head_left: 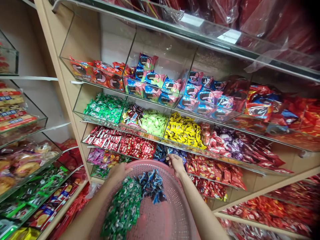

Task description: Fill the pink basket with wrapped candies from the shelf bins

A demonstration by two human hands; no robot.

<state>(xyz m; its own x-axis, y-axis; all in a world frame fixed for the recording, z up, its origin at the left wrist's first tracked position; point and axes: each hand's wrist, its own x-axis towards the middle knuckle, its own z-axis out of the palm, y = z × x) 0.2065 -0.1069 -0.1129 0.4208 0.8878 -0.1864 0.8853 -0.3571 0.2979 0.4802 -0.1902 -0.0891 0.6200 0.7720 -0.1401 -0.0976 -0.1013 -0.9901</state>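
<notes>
Left hand [119, 171] gripped the pink basket [157, 218]; right hand [175, 163], grip unclear, met blue sweets [160, 153]; one wrapper [134, 117] read "SNICKERS", slightly blurred

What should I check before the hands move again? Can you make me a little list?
1. Left hand at the rim of the pink basket: ok.
2. Right hand by the blue sweets on the shelf: ok.
3. Something held firmly in the right hand's fingers: cannot tell, it's too small and blurry.
4. Green sweets and blue sweets in the basket in separate piles: ok, though the piles meet.
5. Bare space in the basket: ok, some of its pink bottom shows.
6. Nothing dropped under the basket: cannot tell, the basket hides that spot.
</notes>
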